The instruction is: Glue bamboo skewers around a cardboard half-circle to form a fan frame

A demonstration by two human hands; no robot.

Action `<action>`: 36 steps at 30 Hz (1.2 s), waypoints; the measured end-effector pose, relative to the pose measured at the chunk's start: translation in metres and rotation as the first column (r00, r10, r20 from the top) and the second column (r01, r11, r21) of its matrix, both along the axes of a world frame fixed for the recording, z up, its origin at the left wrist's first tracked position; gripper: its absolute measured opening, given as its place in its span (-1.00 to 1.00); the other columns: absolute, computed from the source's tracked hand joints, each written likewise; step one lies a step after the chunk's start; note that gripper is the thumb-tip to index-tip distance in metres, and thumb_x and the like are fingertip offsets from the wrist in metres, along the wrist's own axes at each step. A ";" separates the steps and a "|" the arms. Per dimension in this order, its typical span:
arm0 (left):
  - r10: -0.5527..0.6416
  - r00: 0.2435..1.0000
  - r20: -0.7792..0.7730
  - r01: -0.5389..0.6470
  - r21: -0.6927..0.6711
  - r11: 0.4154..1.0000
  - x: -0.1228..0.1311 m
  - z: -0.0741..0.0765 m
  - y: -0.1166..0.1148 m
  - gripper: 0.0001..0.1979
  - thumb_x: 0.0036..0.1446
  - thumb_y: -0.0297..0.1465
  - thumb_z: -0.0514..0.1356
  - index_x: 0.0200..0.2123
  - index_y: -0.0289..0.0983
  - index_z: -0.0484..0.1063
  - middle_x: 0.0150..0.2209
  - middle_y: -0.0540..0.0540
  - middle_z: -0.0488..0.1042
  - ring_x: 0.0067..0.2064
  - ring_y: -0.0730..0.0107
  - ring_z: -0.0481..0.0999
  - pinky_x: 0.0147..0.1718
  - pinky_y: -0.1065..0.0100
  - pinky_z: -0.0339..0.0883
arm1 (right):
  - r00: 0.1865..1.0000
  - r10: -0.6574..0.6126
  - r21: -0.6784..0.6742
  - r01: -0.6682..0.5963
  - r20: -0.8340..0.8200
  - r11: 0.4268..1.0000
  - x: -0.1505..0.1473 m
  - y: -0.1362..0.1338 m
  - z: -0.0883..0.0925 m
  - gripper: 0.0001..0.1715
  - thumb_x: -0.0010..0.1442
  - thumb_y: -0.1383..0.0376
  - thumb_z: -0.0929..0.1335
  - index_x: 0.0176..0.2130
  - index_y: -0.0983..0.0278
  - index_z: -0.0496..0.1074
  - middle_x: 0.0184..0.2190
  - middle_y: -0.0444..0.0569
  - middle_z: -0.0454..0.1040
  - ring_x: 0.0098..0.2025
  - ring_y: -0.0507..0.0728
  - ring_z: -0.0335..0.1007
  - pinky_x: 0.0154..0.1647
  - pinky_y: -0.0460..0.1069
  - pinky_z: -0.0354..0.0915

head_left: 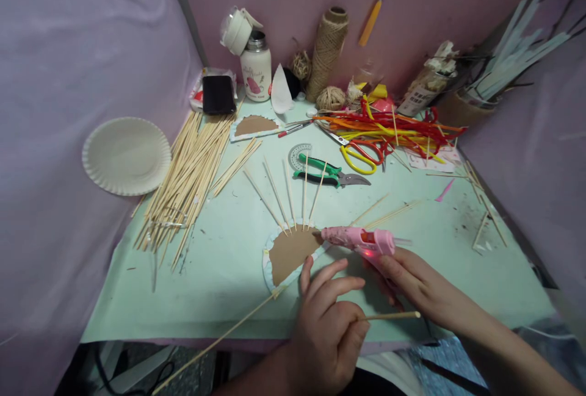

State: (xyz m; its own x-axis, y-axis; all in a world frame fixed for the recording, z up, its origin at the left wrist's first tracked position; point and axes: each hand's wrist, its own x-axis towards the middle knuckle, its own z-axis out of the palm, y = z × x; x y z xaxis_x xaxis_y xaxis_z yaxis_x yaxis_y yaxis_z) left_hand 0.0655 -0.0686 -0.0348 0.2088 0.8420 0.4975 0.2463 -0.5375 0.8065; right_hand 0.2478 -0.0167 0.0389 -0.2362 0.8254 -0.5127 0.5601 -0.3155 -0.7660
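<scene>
- Cannot read any word or number for certain.
- On the bottle (256, 69), well beyond the left hand (329, 316), can make out cursive lettering above a pink motif and a smaller line beneath; too blurred to spell out.
- On the label (414, 100) of the container (433, 72), well beyond the right hand (398, 274), can see dark characters in rows, Chinese in look; too small to read.
- On the protractor (296, 157), beyond both hands, can see scale marks along the curve; cannot read numerals.
- On the card (451, 162), beyond the right hand, can see only faint reddish marks.
</scene>
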 end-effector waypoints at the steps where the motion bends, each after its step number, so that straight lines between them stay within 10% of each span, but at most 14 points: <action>1: -0.002 1.000 -0.006 0.002 0.003 1.000 0.000 0.000 0.000 -0.78 0.33 -0.39 0.00 -0.33 -0.23 0.40 -0.08 -0.14 0.57 0.24 0.17 0.37 0.35 -0.06 -0.19 | 1.000 0.001 -0.003 -0.001 -0.004 1.000 0.000 0.000 0.000 -0.20 0.21 -0.36 0.09 -0.55 0.23 0.27 -0.65 -0.11 0.31 -0.57 0.05 0.24 -0.48 -0.04 0.22; 36: -0.015 1.000 -0.024 0.015 -0.029 0.999 -0.001 0.004 -0.001 -0.79 0.30 -0.41 0.01 -0.33 -0.23 0.40 -0.09 -0.15 0.57 0.22 0.15 0.38 0.34 -0.08 -0.19 | 0.999 -0.042 0.020 0.042 0.001 0.999 0.001 0.005 0.000 -0.21 0.21 -0.35 0.12 -0.58 0.22 0.27 -0.67 -0.10 0.33 -0.60 0.06 0.25 -0.51 -0.04 0.20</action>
